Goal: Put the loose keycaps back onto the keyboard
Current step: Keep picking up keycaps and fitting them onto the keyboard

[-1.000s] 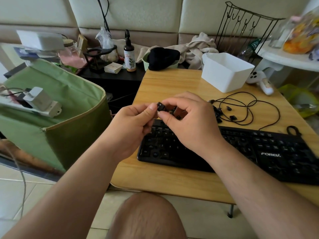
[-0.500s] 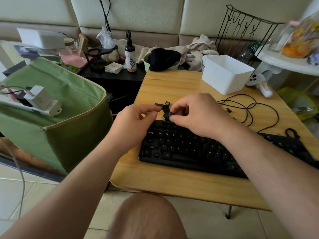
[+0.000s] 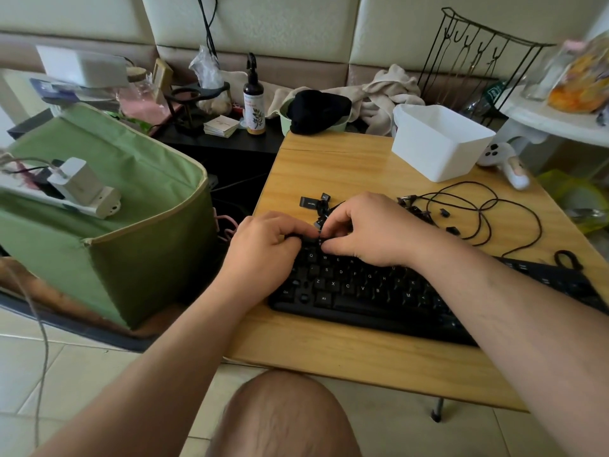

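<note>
1. A wooden worktop [image 3: 333, 166] is filling the middle of the view, with pale floor tiles [image 3: 66, 367] lying below it and cushioned seat backs [image 3: 263, 24] running along 12 o'clock.
2. A black keyboard [image 3: 359, 291] is lying across the worktop toward 3 o'clock, its near edge facing the person.
3. Loose keycaps [image 3: 309, 202] are sitting on the wood just beyond the keyboard's far left corner, with more scattered among a black cable [image 3: 487, 209] at 2 o'clock.
4. A white tub [image 3: 441, 140] is standing at the worktop's far right, and a white controller [image 3: 504, 163] is lying beside it.
5. A green fabric bin [image 3: 131, 206] is standing at 9 o'clock, with a white charger [image 3: 77, 186] resting across it.
6. A brown spray bottle [image 3: 253, 107] is standing on a dark shelf at 12 o'clock.
7. The left hand [image 3: 267, 245] is resting, fingers curled, on the keyboard's top left corner; I cannot tell whether it is gripping anything.
8. The right hand [image 3: 372, 229] is pressing down with bent fingertips on the top row just beside it; whether it is pinching a keycap is hidden.
9. A bare knee [image 3: 283, 417] is showing at 6 o'clock.
</note>
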### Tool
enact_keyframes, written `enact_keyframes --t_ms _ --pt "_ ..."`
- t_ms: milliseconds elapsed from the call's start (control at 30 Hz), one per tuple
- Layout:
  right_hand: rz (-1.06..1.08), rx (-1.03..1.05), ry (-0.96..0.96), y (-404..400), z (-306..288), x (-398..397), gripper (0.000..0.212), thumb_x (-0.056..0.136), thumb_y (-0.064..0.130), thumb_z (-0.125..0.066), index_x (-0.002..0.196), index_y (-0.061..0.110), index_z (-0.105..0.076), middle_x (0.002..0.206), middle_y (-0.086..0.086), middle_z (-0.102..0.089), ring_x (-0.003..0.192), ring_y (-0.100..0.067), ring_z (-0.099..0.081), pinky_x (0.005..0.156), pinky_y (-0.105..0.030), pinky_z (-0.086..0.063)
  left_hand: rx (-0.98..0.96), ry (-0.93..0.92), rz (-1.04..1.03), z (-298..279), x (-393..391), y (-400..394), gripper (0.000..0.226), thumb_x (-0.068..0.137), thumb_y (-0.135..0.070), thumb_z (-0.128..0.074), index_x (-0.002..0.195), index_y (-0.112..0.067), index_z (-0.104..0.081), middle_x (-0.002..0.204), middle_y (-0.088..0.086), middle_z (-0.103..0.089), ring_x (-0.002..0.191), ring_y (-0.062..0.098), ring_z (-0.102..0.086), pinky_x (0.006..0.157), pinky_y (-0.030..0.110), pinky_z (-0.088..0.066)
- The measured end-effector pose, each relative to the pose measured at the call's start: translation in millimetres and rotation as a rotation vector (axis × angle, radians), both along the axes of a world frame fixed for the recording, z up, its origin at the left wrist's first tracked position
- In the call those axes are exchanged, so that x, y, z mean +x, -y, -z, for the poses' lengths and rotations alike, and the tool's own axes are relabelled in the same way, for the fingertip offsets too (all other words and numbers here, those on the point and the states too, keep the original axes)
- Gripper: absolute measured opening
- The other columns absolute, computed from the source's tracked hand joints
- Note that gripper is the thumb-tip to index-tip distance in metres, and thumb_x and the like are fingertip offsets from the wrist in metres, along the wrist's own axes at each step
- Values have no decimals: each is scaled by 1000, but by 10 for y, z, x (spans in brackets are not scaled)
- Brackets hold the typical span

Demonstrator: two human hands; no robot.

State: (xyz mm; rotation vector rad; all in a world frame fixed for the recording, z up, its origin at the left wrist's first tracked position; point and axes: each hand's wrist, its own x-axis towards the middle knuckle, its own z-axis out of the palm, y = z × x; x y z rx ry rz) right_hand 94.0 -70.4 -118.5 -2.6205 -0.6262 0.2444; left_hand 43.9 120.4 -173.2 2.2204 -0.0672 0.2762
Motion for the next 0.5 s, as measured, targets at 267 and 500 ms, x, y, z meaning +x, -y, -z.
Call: enact_keyframes --t_ms 267,500 --pt "119 140 -109 -58 113 22 7 75 32 -87 78 31 -80 75 16 -71 73 -4 -64 61 -22 -43 155 -1 23 -26 -87 23 30 95 -29 -61 104 -55 -74 112 -25 -61 114 11 -44 99 32 -31" --pt "91 114 -103 -22 87 13 7 77 30 -85 77 35 -80 74 19 -70 70 1 -62 60 -19 -43 181 25 26 -7 -93 19 30 95 -28 -63 107 -52 -76 108 -23 -58 111 10 -45 98 28 -32"
